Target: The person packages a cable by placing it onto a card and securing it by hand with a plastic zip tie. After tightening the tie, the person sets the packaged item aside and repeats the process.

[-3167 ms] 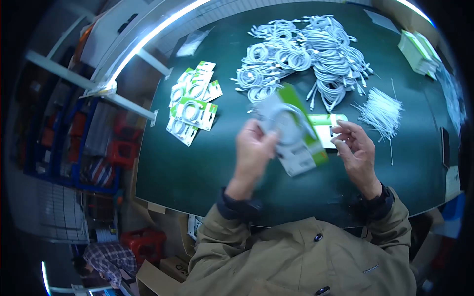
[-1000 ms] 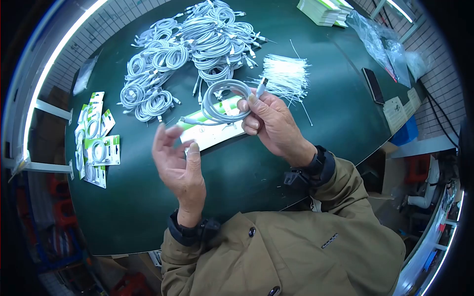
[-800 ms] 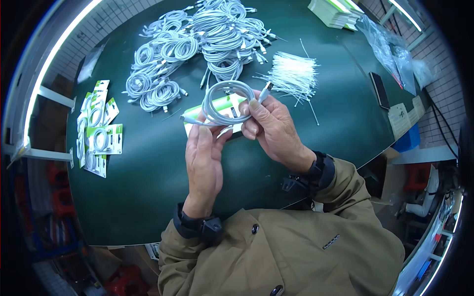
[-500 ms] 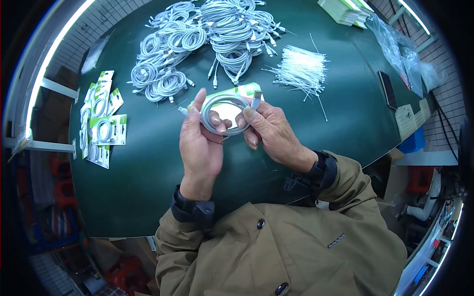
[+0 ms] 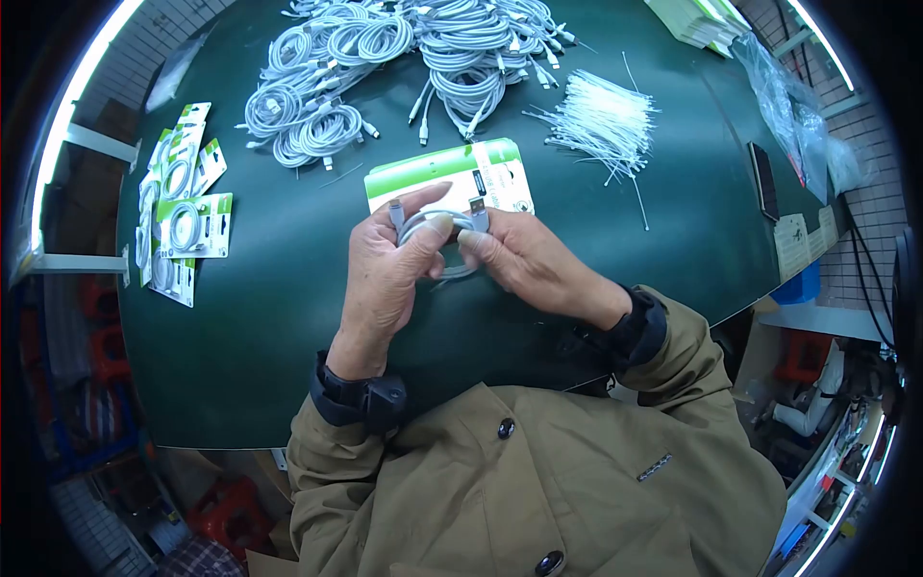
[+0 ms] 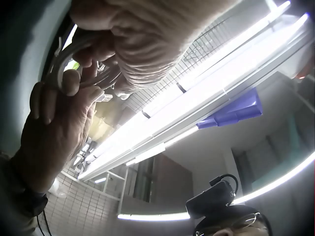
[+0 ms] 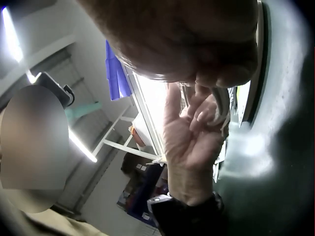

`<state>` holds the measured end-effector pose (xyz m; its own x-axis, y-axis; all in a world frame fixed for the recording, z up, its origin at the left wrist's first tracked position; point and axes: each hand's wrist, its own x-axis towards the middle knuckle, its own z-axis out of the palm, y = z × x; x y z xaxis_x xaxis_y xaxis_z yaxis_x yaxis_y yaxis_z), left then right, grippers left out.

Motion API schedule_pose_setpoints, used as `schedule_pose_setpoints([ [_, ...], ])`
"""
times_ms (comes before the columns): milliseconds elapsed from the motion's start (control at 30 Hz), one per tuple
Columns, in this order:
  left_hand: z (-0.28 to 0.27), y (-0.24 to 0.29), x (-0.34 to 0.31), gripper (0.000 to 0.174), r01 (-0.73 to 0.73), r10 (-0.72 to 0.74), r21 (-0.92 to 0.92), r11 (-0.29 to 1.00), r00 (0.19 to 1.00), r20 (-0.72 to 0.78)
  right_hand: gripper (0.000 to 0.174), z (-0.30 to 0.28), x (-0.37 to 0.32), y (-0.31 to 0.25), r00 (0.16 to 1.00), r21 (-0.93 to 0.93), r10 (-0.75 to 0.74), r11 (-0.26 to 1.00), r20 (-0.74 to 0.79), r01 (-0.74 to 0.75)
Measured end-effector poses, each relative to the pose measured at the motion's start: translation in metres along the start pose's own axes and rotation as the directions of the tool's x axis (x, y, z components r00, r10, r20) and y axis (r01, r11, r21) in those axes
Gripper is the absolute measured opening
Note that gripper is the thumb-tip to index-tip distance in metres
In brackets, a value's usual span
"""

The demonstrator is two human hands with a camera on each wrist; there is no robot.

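Observation:
Both hands hold one coiled grey-white USB cable, low over the near middle of the table. My left hand grips the coil's left side, thumb on top and index finger stretched out past it. My right hand pinches the right side between thumb and fingers, beside an upright USB plug. A second connector sticks up by the left index finger. In the left wrist view the cable curves between the hands. Just beyond the hands lies a stack of green-and-white cards.
A large pile of coiled cables covers the far middle. White cable ties lie to its right. Carded cables are heaped at the left. A phone, plastic bags and more cards line the right side.
The carded cable that the left hand held at first is gone from it. The right hand then held a loose coil; the left hand came in and took its other side. The coil has tilted.

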<state>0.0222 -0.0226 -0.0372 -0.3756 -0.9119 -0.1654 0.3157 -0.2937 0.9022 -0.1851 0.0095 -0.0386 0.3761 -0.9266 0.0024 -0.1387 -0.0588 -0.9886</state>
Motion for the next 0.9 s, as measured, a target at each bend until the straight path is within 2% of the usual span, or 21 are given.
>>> schedule_pose_setpoints([
  [100,-0.002,-0.004,0.001,0.04,0.027,-0.029,0.186,0.982,1.0,0.008,0.037,-0.014,0.002,0.008,0.988,0.094,0.064,0.993,0.139,-0.078],
  [200,0.001,0.008,0.0,0.039,0.032,-0.032,0.345,0.938,0.999,-0.007,0.04,-0.015,0.002,0.002,0.983,0.187,0.098,0.974,0.157,-0.127],
  [300,-0.007,0.008,-0.003,0.039,0.053,-0.057,0.039,0.998,0.992,0.114,0.042,-0.023,0.001,-0.007,0.967,0.23,0.121,0.958,0.225,-0.173],
  [367,-0.013,0.005,-0.004,0.034,0.144,-0.108,-0.21,0.967,0.979,0.175,0.042,-0.026,0.002,-0.003,0.948,0.203,0.111,0.963,0.298,-0.176],
  [433,-0.015,0.001,-0.002,0.03,0.156,-0.124,-0.21,0.965,0.98,0.155,0.041,-0.026,0.003,0.002,0.926,0.137,0.086,0.98,0.368,-0.145],
  [467,-0.015,-0.003,-0.001,0.028,0.123,-0.114,-0.086,0.989,0.988,0.101,0.038,-0.028,0.004,0.001,0.908,0.048,0.143,0.983,0.394,-0.175],
  [533,-0.011,-0.003,0.0,0.026,0.019,-0.025,0.138,0.99,0.999,0.039,0.035,-0.027,0.003,-0.001,0.952,0.149,0.112,0.976,0.285,-0.159],
  [600,-0.007,-0.002,0.002,0.027,-0.027,0.027,0.155,0.988,1.0,-0.003,0.031,-0.027,0.003,-0.007,0.97,0.242,0.148,0.951,0.191,-0.193],
  [700,0.003,0.001,0.001,0.029,-0.052,0.059,0.144,0.988,0.997,-0.044,0.033,-0.022,0.004,0.002,0.987,0.338,0.125,0.929,0.101,-0.152],
  [800,-0.002,-0.002,0.0,0.031,-0.014,0.012,0.217,0.976,1.0,0.013,0.039,-0.022,0.002,0.002,0.977,0.18,0.133,0.97,0.165,-0.163],
  [900,-0.009,-0.006,-0.001,0.032,0.037,-0.058,0.294,0.955,0.996,0.062,0.045,-0.027,0.003,0.009,0.943,0.102,0.087,0.987,0.32,-0.125],
])
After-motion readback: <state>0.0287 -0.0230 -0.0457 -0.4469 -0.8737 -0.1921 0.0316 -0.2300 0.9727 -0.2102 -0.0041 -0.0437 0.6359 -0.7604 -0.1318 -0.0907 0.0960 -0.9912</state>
